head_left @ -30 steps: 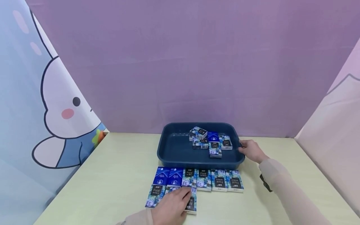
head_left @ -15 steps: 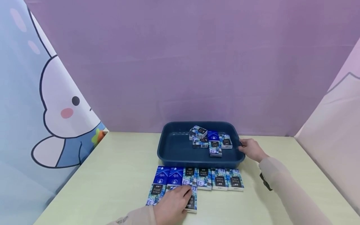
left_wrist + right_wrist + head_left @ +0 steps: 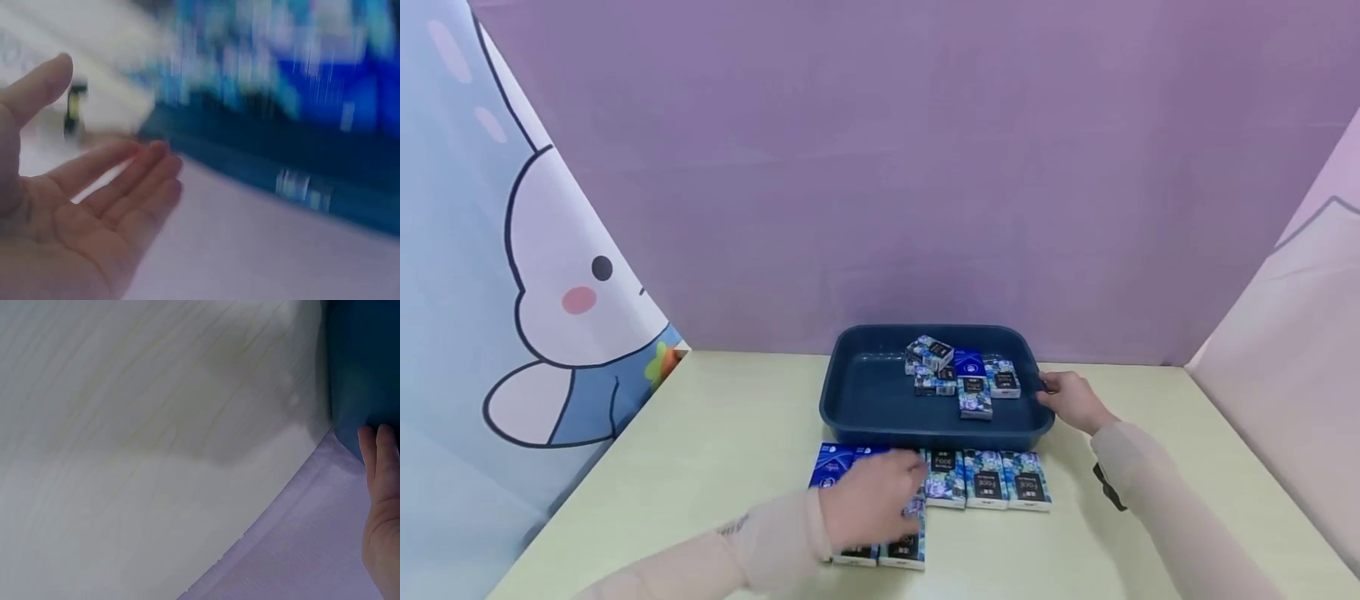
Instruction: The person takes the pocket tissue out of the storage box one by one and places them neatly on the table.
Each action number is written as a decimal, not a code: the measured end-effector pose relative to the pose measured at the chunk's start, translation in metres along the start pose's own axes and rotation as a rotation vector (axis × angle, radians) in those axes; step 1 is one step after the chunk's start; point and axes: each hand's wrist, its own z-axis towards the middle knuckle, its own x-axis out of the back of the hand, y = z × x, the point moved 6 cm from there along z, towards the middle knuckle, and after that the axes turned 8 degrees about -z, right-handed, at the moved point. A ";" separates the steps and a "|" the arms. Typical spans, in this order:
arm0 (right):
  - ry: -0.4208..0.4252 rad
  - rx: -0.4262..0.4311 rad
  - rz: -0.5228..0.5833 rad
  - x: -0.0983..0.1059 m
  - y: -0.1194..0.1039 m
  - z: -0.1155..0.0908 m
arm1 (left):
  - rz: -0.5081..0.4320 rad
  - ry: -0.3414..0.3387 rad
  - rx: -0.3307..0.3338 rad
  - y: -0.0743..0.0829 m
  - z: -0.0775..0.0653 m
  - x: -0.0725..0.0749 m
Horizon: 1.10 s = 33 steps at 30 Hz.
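Tray [image 3: 865, 400]: dark blue plastic, rectangular with rounded corners and a raised rim, smooth and slightly glossy. It sits right of centre in the head view, toward the far edge of the bench [image 3: 715, 450]. A loose pile of packs [image 3: 962, 375] lies in its right half, some flat, some tilted on others.

Row of packs [image 3: 988, 479]: small flat rectangular tissue packs in glossy film, printed blue with floral pattern and a dark label. They lie side by side on the bench just in front of the tray's near wall, in the lower centre of the frame. Two more packs [image 3: 895, 550] lie below the row's left part.

Left hand [image 3: 872, 500]: lower centre, blurred, over the left part of the row. In the left wrist view its fingers [image 3: 134, 181] are straight and slightly apart, palm bare, holding nothing.

Right hand [image 3: 1075, 400]: at the tray's right end, fingers [image 3: 378, 450] together and resting against the tray's outer wall, as the right wrist view shows.

Bench: pale yellow-green top with a faint wood grain, matt. A plain purple backdrop stands behind it; a cartoon rabbit panel fills the left of the frame, and a pale pink panel the right.
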 end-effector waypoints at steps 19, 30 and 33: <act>0.008 -0.010 0.028 0.002 0.001 0.000 | -0.027 -0.215 0.146 -0.050 0.168 0.030; 0.004 -0.034 0.035 -0.003 0.002 0.001 | -0.116 -0.282 0.298 -0.064 0.187 -0.016; 0.008 -0.035 0.028 -0.003 0.002 0.001 | -0.114 -0.278 0.319 -0.070 0.194 -0.026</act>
